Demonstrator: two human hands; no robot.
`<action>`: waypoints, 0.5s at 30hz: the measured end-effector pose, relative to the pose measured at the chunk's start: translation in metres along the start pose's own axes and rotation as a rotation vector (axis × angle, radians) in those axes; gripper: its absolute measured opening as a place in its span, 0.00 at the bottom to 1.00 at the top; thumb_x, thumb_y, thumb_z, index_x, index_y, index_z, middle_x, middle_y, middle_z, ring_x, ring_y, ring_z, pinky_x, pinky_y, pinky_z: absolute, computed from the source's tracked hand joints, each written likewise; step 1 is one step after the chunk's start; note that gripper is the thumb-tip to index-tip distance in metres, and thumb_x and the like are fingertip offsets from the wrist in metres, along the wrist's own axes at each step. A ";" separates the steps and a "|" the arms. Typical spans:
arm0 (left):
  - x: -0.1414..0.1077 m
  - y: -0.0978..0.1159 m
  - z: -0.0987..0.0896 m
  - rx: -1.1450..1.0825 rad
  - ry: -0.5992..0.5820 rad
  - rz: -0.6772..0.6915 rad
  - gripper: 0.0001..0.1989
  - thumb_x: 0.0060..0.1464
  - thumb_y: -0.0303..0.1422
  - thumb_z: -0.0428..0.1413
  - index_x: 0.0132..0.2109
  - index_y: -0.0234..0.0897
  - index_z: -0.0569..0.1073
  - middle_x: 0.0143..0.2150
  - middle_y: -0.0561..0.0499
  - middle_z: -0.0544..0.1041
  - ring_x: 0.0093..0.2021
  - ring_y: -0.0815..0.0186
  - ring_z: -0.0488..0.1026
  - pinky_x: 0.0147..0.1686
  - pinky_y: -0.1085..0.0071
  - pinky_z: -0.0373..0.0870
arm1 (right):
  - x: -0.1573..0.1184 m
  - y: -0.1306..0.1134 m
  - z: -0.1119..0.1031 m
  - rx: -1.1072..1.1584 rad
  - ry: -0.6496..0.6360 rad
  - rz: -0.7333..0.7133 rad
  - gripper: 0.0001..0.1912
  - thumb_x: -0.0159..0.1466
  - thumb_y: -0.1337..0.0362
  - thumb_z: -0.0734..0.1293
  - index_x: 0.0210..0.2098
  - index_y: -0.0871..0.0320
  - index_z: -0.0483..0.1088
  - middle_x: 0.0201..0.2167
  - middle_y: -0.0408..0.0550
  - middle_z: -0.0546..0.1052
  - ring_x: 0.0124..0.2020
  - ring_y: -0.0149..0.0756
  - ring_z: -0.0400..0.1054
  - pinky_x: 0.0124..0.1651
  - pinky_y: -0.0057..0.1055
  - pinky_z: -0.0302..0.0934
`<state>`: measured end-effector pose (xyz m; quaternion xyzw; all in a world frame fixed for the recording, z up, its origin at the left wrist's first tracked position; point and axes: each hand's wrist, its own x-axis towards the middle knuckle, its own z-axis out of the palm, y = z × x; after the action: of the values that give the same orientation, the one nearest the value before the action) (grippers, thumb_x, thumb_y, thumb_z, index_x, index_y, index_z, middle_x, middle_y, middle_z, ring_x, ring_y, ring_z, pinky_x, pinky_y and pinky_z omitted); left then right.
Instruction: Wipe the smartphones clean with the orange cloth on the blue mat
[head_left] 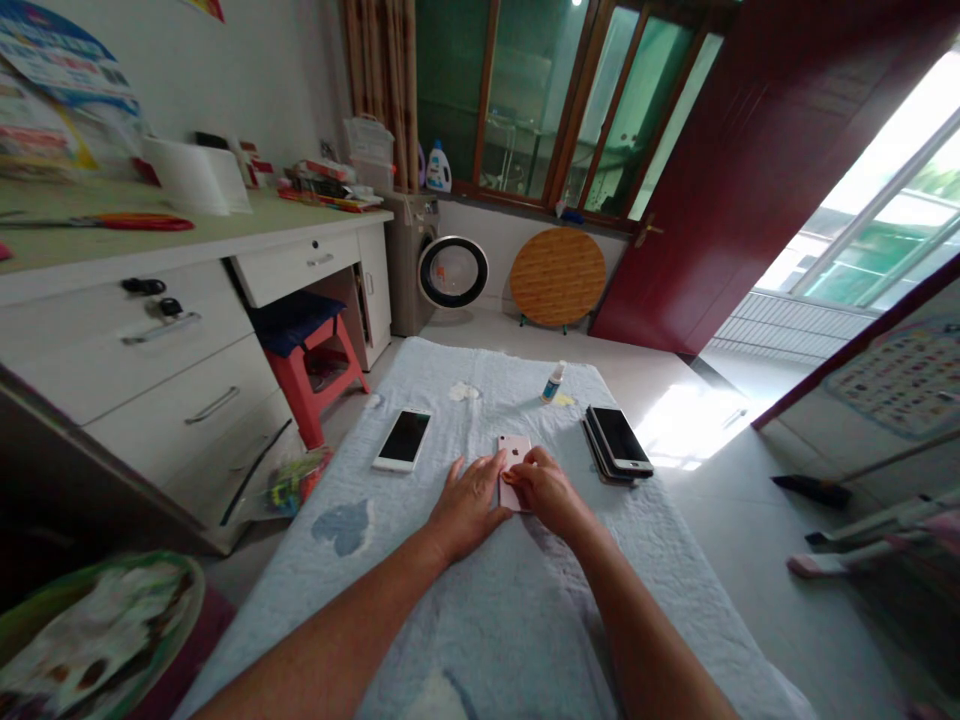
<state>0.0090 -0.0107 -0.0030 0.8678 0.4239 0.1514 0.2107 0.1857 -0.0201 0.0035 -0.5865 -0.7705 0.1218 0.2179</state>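
Observation:
A pink smartphone (516, 446) lies face down on the cloth-covered table, its back with an apple logo upward. My left hand (469, 505) steadies it along the left edge, with the thumb at the lower end and fingers near the upper left side. Above the phone's back, my right hand (551, 490) is closed in a pinch on a small orange-brown piece (508, 477), mostly hidden by the fingers. To the left rests a white smartphone (405, 440), dark screen up. On the right, another smartphone (619, 438) lies on top of a stack of dark devices.
A small spray bottle (553, 382) stands toward the table's far end. The table wears a pale blue cloth (465, 640). Beyond are a red stool (322, 375), a white desk (180, 350), a washing machine (411, 260) with its door open, and a round wooden tabletop (559, 275).

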 end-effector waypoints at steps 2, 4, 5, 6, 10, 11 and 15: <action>0.000 0.000 0.000 0.002 -0.001 0.002 0.36 0.57 0.34 0.53 0.68 0.39 0.46 0.67 0.42 0.58 0.67 0.57 0.53 0.65 0.48 0.40 | 0.004 0.009 0.004 -0.024 0.051 0.040 0.13 0.66 0.62 0.61 0.35 0.56 0.77 0.34 0.46 0.67 0.33 0.29 0.62 0.38 0.26 0.58; 0.000 -0.001 0.001 0.005 0.007 0.009 0.35 0.57 0.33 0.53 0.67 0.40 0.47 0.67 0.42 0.58 0.67 0.58 0.53 0.65 0.48 0.40 | 0.008 0.013 0.008 -0.063 0.090 0.068 0.14 0.68 0.61 0.59 0.36 0.56 0.77 0.34 0.46 0.67 0.33 0.30 0.62 0.39 0.26 0.58; 0.000 -0.001 0.001 0.006 0.015 0.013 0.35 0.57 0.33 0.53 0.67 0.40 0.47 0.67 0.43 0.57 0.67 0.58 0.53 0.65 0.48 0.40 | 0.010 0.014 0.010 -0.085 0.105 0.075 0.14 0.68 0.61 0.59 0.36 0.56 0.76 0.35 0.46 0.67 0.34 0.31 0.62 0.39 0.26 0.58; 0.000 -0.002 0.002 0.007 0.024 0.014 0.35 0.57 0.33 0.53 0.67 0.40 0.47 0.68 0.43 0.57 0.67 0.58 0.52 0.65 0.49 0.40 | 0.011 0.013 0.012 -0.105 0.112 0.077 0.14 0.68 0.62 0.59 0.37 0.55 0.76 0.35 0.47 0.67 0.35 0.31 0.62 0.40 0.27 0.58; 0.000 -0.002 0.003 0.002 0.049 0.016 0.36 0.56 0.33 0.53 0.68 0.40 0.46 0.68 0.43 0.56 0.67 0.58 0.52 0.65 0.50 0.41 | 0.012 0.002 0.011 -0.110 0.070 0.010 0.12 0.67 0.64 0.60 0.39 0.54 0.76 0.37 0.48 0.68 0.38 0.33 0.62 0.44 0.28 0.57; 0.000 -0.002 0.003 0.001 0.049 0.017 0.37 0.56 0.33 0.53 0.68 0.40 0.45 0.68 0.43 0.57 0.67 0.58 0.53 0.65 0.50 0.41 | 0.011 -0.001 0.009 -0.093 0.051 -0.011 0.12 0.67 0.65 0.60 0.39 0.54 0.76 0.37 0.48 0.68 0.39 0.33 0.62 0.44 0.28 0.57; -0.001 -0.003 0.003 0.010 0.046 0.022 0.34 0.57 0.34 0.53 0.67 0.39 0.48 0.67 0.43 0.59 0.66 0.58 0.54 0.65 0.50 0.42 | 0.002 -0.012 -0.002 0.011 -0.035 -0.075 0.12 0.67 0.65 0.61 0.39 0.55 0.77 0.37 0.48 0.68 0.38 0.32 0.63 0.44 0.28 0.58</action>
<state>0.0081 -0.0102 -0.0068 0.8698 0.4197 0.1716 0.1946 0.1761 -0.0214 0.0109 -0.5537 -0.7951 0.1280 0.2117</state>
